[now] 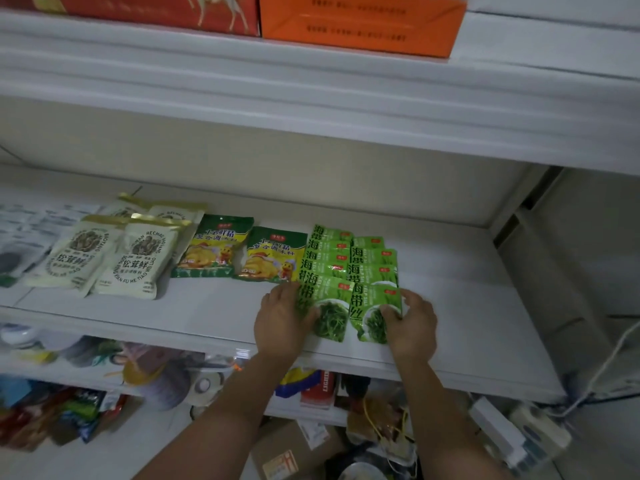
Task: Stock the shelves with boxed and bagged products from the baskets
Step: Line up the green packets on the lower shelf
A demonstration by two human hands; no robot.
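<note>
Cream pouches (104,258) at the left end of the shelf (450,306), yellow seasoning bags (239,254) mid-shelf, then green kelp packets (329,261) in two overlapping rows reaching the front edge. Left hand (282,320) flat against left row's front packet, fingers straight. Right hand (412,323) pinching right row's front packet at its right edge. Packets look light, soft, slick: likely to slide, so grip side edges.

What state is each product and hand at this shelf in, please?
Left kelp column, lying flat, packets overlapped front to back.
Right kelp column, same, beside the left one.
Left hand, resting on the left column's front packet.
Right hand, pinching the right column's front packet edge.
Chicken seasoning bags, flat, side by side.
Cream mushroom bags, flat, overlapped.
Orange box, standing on upper shelf.
</note>
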